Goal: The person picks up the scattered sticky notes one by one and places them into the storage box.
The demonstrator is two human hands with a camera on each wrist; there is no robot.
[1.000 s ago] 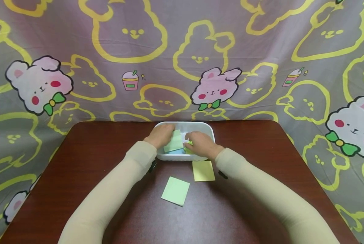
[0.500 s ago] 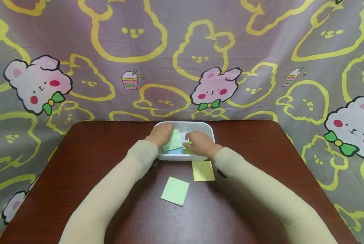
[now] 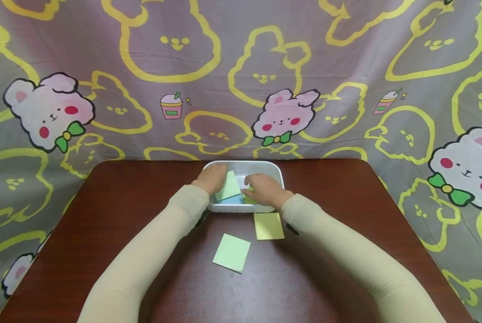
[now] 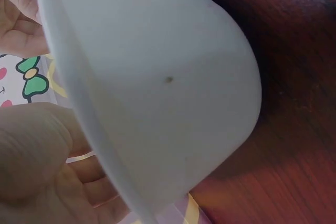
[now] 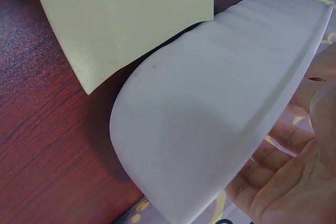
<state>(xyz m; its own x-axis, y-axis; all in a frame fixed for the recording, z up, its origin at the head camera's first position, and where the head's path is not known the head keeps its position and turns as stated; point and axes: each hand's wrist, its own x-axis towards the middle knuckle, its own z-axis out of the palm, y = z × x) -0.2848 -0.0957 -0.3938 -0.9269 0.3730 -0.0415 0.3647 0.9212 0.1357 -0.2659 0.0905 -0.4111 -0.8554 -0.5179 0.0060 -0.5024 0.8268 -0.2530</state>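
In the head view my left hand reaches over the left side of a white tray. Its fingers are at the upper left edge of a pale green sticky note pad and seem to hold it; their tips are hidden. A blue note shows beneath that pad. My right hand is inside the tray's right half, thumb and forefinger apart at the front. Under its thumb lies a yellow-green note, mostly covered; its grip is hidden. Both wrist views show the tray's outer wall hiding the fingertips.
On the dark wooden table, a yellow sticky note pad lies close to the tray's front, and a light green pad lies nearer me. A patterned cloth hangs behind the table.
My left hand and the pale green pad have shifted very slightly left. The right hand stays nearly still over the yellow-green note.
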